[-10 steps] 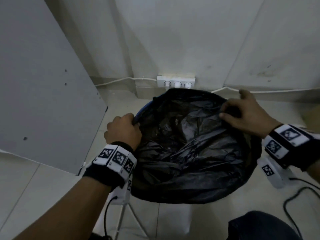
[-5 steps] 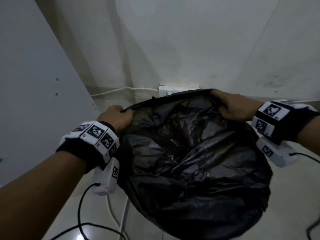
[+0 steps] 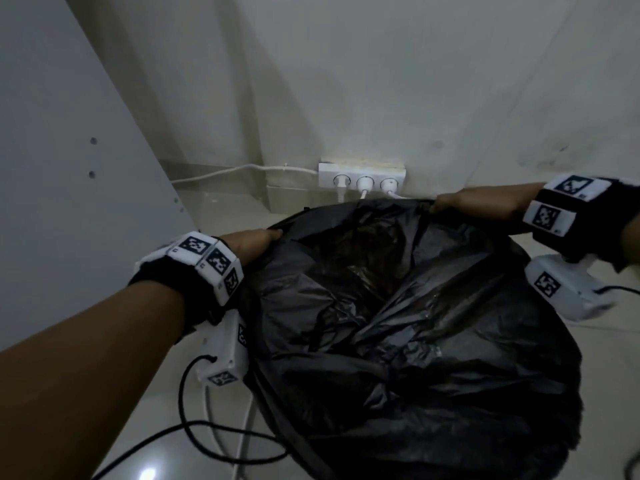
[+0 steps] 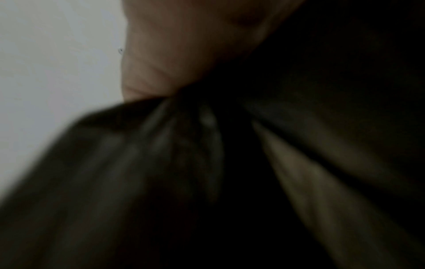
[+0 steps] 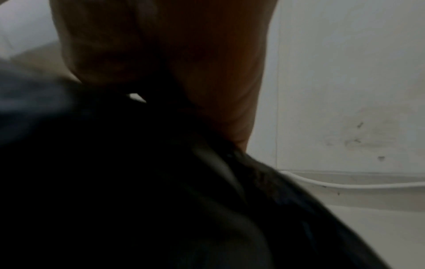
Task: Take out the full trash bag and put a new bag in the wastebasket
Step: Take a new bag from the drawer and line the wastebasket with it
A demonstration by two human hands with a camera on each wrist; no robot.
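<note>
**Both hands grip the black bag's rim**

From the head view, the left hand [image 3: 254,242] is curled tight on the rim of the black trash bag [image 3: 398,323] at about nine o'clock of its mouth, and the right hand [image 3: 481,206] clutches the rim at about one o'clock. The mouth gapes between them, crumpled plastic sagging below, above the tiled floor [image 3: 114,403]. A white power strip [image 3: 362,176] sits at twelve o'clock against the wall [image 3: 381,81], a grey panel [image 3: 62,150] at ten.

The left wrist view, blurred, shows fingers [image 4: 174,54] closed on gathered black folds [image 4: 184,163].

The right wrist view, dark, shows the hand [image 5: 184,63] bunching plastic [image 5: 161,200]; a white cable [image 5: 356,185] runs along the wall at four o'clock.
</note>
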